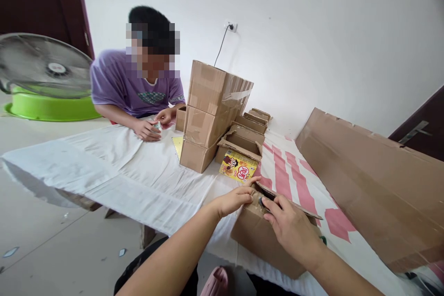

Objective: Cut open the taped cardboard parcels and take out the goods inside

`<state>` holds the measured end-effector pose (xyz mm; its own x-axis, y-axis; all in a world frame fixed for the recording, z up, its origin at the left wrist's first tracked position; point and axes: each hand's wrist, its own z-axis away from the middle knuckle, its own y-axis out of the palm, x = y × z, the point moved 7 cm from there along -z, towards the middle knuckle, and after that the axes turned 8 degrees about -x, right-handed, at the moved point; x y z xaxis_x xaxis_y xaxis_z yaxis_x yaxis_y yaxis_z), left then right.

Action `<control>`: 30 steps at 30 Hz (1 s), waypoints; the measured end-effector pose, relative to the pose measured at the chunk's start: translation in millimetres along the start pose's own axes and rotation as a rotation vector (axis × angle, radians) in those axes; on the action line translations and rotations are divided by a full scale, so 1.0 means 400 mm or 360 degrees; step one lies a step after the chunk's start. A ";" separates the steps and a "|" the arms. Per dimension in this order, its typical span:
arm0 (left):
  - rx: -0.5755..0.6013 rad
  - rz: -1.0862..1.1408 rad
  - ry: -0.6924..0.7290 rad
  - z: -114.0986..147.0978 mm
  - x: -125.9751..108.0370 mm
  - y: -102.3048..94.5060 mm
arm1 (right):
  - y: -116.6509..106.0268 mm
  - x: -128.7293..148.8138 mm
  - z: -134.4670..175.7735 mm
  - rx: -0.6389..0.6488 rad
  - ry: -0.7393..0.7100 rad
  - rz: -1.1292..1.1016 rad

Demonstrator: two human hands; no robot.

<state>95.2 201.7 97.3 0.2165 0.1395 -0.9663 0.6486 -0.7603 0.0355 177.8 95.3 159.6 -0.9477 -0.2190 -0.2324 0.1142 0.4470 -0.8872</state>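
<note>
Work at a cloth-covered table (84, 200), seen from the wearer's head. The carton (268, 236) in hand stands at the table's near edge, its top flap (294, 204) partly raised. The left hand (237, 200) is closed about the carton's left end, thumb against the taped cardboard and other fingers over the upper edge. The right hand (291, 226) lies across the flap with bent fingers; the index fingertip meets a small dark piece (261, 201) on the carton, though whether the fingers grip this piece cannot be told. A bit of green (323, 240) shows beside the right wrist.

Just beyond the carton lies a yellow printed panel (238, 166), in front of a row of open cartons (243, 141) extending toward the table's far edge. To their left rises a stack of cartons (204, 118), three high. At the table's far left side a co-worker in a purple shirt (114, 78) holds a small pale item (158, 126) in both hands. A large cardboard sheet (378, 180) stands along the table's right edge. On the floor at left are a fan (57, 69) and a green tub (52, 105).
</note>
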 end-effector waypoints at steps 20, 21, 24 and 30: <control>0.0121 -0.0097 0.0026 0.011 -0.027 0.013 | -0.054 -0.065 -0.036 -0.0139 0.0184 -0.0530; 0.0115 -0.0114 0.0030 0.012 -0.029 0.012 | -0.064 -0.070 -0.029 -0.0114 0.0184 -0.0601; 0.0098 -0.0170 0.0043 0.012 -0.032 0.006 | -0.086 -0.111 0.027 -0.0083 0.0256 -0.0760; 0.0067 -0.0235 0.0053 0.016 -0.024 -0.001 | -0.043 -0.306 0.286 -0.0047 0.1037 -0.1109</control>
<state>88.1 196.5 104.8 0.1455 0.2723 -0.9512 0.6440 -0.7559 -0.1179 325.9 15.4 157.6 -0.7806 0.0777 0.6202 -0.5378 0.4223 -0.7297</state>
